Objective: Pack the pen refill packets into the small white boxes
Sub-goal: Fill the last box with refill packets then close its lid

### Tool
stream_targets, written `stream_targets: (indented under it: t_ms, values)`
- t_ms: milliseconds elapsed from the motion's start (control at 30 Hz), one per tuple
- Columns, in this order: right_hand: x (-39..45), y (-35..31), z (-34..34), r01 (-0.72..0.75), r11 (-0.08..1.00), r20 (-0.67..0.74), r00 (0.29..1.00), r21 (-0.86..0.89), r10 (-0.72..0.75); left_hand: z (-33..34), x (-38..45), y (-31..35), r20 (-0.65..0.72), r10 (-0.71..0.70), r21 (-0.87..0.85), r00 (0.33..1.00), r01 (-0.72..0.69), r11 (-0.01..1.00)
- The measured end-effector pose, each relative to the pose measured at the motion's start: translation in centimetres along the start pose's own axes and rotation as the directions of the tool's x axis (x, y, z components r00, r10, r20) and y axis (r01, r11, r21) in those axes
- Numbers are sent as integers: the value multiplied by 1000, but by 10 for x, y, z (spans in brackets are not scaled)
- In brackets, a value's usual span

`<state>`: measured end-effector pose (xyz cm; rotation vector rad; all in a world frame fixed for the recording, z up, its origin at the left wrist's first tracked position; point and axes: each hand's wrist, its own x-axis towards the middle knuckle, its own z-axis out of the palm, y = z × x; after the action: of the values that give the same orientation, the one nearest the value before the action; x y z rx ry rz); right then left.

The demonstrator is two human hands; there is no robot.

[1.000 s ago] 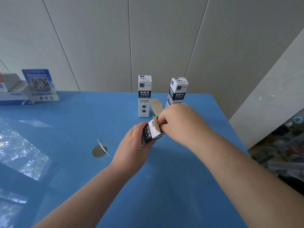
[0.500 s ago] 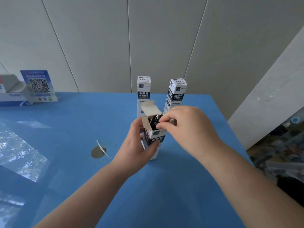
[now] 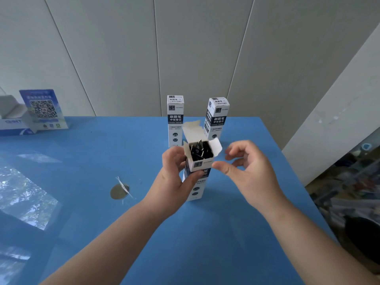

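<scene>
Far-left corner of the tabletop (image 3: 86, 145): a white carton (image 3: 14, 120) with blue print, and just to its right a blue QR-code card (image 3: 43, 109) propped upright against the wall.
Left-centre of the tabletop: a round grey disc (image 3: 119, 191) with a thin pale strip lying across it; what it is cannot be told, as it is small and blurred.
Left hand (image 3: 174, 182): grips the open box (image 3: 198, 167) round its upper part, fingers behind it and thumb across the front face.
Open box: stands upright near the middle of the tabletop, base on the surface, top flaps raised and spread; dark refill ends (image 3: 200, 150) show in its mouth.
Far edge, behind the open box: two closed boxes stand on end, the left closed box (image 3: 175, 120) upright, the right closed box (image 3: 216, 118) leaning slightly right.
Right hand (image 3: 253, 169): just right of the open box, holding nothing, fingers loosely curled and spread, thumb tip near the box's front corner but apparently not touching.
</scene>
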<state>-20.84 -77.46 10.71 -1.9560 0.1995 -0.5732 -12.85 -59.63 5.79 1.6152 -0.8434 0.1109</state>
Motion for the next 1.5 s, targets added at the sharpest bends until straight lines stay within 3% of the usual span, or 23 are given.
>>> stream_targets:
  t_ms: [167,600,867,1367,1500]
  values:
    - [2,13,2,-7,980,201,979,198,-34,5,2,3,104,-17,-13,994,19,1000]
    - [11,19,-17,137,986,161,975,100,-152,20,19,10,195,-49,-84,980,66,994]
    - [8,24,-17,159,984,155,973,80,-170,21,19,24,61,-12,-208,998,25,978]
    - [2,14,-7,-15,956,76,997,292,-8,17,26,32,-15,-8,-42,1000,8,999]
    - [1,15,-4,-36,898,41,999,439,20,15,26,31,-15,16,-12,1000,-16,1000]
